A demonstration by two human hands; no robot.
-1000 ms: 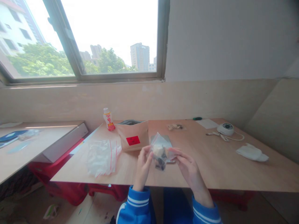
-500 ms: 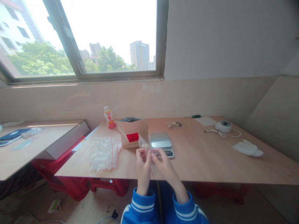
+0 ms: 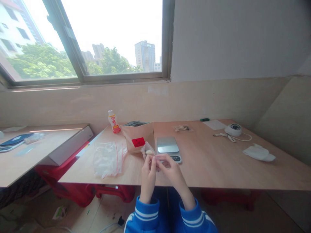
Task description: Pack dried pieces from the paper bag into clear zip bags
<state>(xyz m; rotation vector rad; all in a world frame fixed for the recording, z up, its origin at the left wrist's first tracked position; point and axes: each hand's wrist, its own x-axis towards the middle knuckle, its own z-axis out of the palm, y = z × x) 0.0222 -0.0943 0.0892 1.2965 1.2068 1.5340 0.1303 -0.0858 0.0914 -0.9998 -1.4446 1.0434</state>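
- Drawn closer together than in the first frame, the left hand (image 3: 148, 166) and right hand (image 3: 172, 169) had shifted the small clear bag (image 3: 148, 150) leftward, from in front of the scale (image 3: 167, 144) to in front of the brown pouch (image 3: 128, 135).
- Toward the left of the surface (image 3: 206, 168), clear zip bags (image 3: 106, 160) with red strips lay in a flat heap.
- Behind them, a white-capped bottle (image 3: 114, 122) stood upright beside the pouch.
- Upright too, the pouch bore a red label (image 3: 138, 142).
- Against its lower right, the small bag showed pale contents; fingers hid its lower part.
- Left thumb and fingers pinched the bag; the right hand gripped its near edge, fingertips meeting the left's.
- Just behind the right hand lay the scale.
- Farther back, a clear packet (image 3: 182, 128) lay flat.
- Rightmost were a white dome camera (image 3: 233, 130) and a crumpled white sheet (image 3: 259, 152).
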